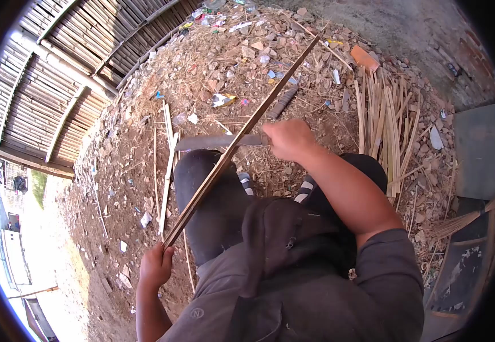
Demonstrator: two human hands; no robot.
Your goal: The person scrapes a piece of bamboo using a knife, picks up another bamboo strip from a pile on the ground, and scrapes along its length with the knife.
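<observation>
My left hand (155, 264) is closed around the lower end of a long, dark bamboo strip (253, 118), which runs diagonally up to the right across my knee. My right hand (289, 139) is closed on the handle end of a long flat blade (207, 142). The blade points left, level, and crosses the strip at about its middle; whether it cuts into the strip I cannot tell. The handle itself is hidden in my fist.
Split bamboo strips (390, 122) lie in a pile at the right. Thinner strips (167, 171) lie left of my knee. A dark ridged rod (284, 102) and an orange brick piece (365, 58) lie ahead. A bamboo fence (65, 74) stands at the upper left.
</observation>
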